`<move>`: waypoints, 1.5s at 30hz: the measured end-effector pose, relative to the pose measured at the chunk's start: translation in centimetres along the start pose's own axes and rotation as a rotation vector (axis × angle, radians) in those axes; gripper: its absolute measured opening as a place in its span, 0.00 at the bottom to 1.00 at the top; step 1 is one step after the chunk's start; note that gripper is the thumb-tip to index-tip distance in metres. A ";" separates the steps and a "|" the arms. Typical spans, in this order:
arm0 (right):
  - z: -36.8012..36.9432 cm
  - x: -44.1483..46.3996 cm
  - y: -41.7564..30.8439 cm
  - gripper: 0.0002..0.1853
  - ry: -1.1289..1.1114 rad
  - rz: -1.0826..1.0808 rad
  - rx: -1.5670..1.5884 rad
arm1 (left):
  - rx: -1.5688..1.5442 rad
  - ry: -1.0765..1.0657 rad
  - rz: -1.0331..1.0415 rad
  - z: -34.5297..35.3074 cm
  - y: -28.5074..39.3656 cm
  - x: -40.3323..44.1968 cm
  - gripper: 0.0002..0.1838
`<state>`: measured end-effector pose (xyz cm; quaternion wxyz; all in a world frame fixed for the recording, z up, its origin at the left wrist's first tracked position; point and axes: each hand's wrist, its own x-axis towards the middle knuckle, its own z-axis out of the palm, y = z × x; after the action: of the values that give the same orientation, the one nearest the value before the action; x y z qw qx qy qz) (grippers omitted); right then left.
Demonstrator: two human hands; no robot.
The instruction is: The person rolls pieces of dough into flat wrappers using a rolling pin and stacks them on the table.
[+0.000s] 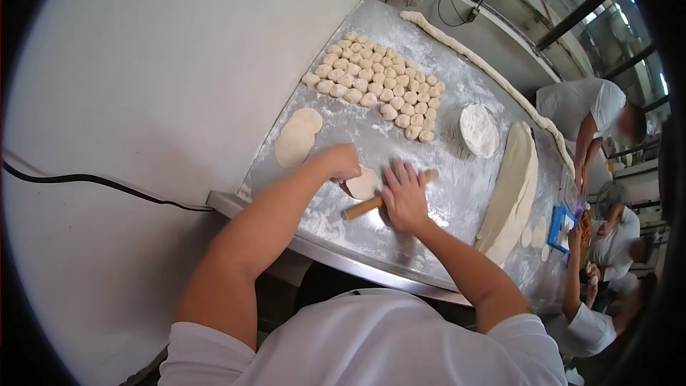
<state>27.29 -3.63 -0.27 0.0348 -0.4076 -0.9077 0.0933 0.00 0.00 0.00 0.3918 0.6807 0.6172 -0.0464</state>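
Observation:
My left hand is closed on the edge of a small round dough wrapper, which lies on the metal table. Across a wooden rolling pin rests my right hand, palm down with its fingers spread. The pin lies right beside the wrapper, its far end showing past my fingers. Left of my left hand, a few rolled wrappers overlap in a pile. Beyond both hands sit many small dough balls in rows, dusted with flour.
A bowl of flour stands to the right, near a thick slab of dough. A long dough rope runs along the far edge. Co-workers stand at the right by a blue tray. The wall borders the left side.

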 end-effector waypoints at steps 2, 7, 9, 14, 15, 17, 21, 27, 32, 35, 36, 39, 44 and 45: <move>0.1 -0.9 0.8 0.37 -0.009 -0.034 0.023 | 0.001 -0.113 -0.023 -0.3 -0.2 0.8 0.17; -0.7 6.3 -2.8 0.38 0.004 0.103 -0.067 | -0.046 -0.115 -0.049 1.0 0.2 -1.1 0.19; -0.2 11.2 -3.7 0.38 0.100 0.121 -0.041 | -0.006 -0.012 -0.073 0.1 0.5 -2.3 0.20; 0.4 9.9 -2.9 0.39 0.197 0.054 0.009 | 0.112 0.124 0.059 -0.5 -0.6 -2.0 0.20; 0.0 6.9 -2.6 0.39 0.074 0.069 0.005 | 0.055 0.107 0.081 -0.6 -0.5 -2.3 0.19; -0.2 0.8 -1.3 0.39 -0.047 -0.002 -0.058 | -0.064 0.071 0.123 -1.0 -0.2 -2.8 0.19; -0.7 3.5 -1.6 0.40 0.000 0.025 -0.055 | -0.153 0.095 0.137 -0.3 -0.3 -2.1 0.17; 0.1 15.5 -3.1 0.41 0.254 0.030 -0.004 | -0.088 0.202 -0.015 -0.9 0.5 -2.4 0.12; -0.1 0.8 -1.8 0.36 0.028 0.040 -0.014 | -0.017 0.074 0.183 1.8 -3.3 2.1 0.12; -0.8 -3.1 -1.3 0.35 -0.031 0.034 0.027 | -0.079 -0.192 0.105 2.1 -4.4 3.6 0.13; -1.1 -2.3 -1.3 0.35 -0.057 0.032 0.033 | -0.129 -0.250 0.041 1.3 -3.9 2.8 0.14; -0.9 4.3 -2.7 0.38 -0.051 0.139 -0.032 | -0.217 -0.182 -0.109 -2.4 0.7 -2.8 0.16; 0.2 14.1 -4.1 0.42 0.168 0.152 -0.038 | 0.044 0.151 -0.055 -0.7 0.4 -1.5 0.18; 0.2 14.4 -4.1 0.43 0.200 0.148 -0.040 | 0.030 0.174 -0.042 -0.7 0.1 -1.4 0.18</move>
<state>14.66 4.47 0.13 0.1100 -0.4812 -0.8689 0.0365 -0.49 -0.72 1.30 0.3254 0.6748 0.6623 -0.0045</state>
